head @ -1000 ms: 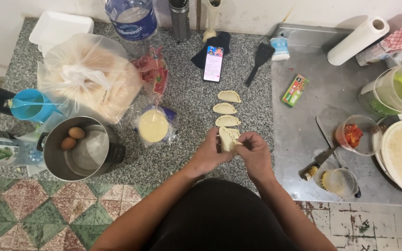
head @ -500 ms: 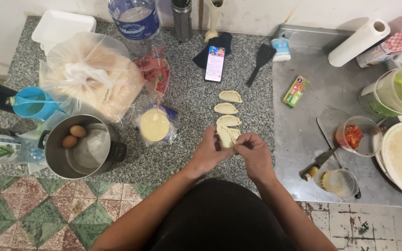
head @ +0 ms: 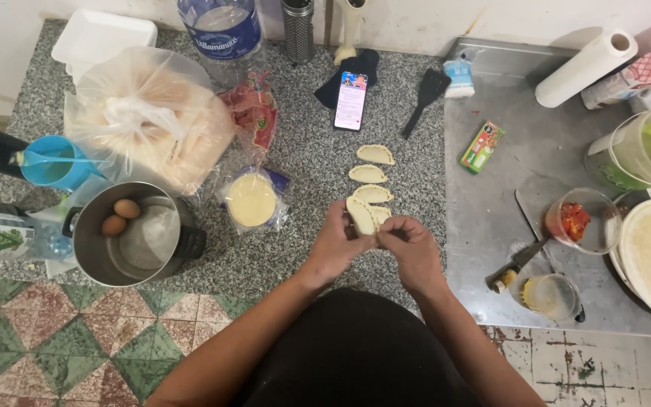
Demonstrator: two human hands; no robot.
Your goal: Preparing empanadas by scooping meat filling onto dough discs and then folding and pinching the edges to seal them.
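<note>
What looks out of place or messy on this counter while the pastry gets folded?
A lit phone lies flat on the granite counter just beyond the row of folded pastries, amid the food. Otherwise nothing is spilled; both hands, left hand and right hand, pinch a pastry.

Metal pot [head: 126, 235] holding two eggs [head: 120, 216] at nine o'clock, blue cup [head: 53, 161] beyond it, water bottle [head: 220, 34] at eleven, phone [head: 351, 100] and black spatula [head: 424, 96] at twelve, paper towel roll [head: 586, 67] at one, knife [head: 523, 252] at three.
</note>
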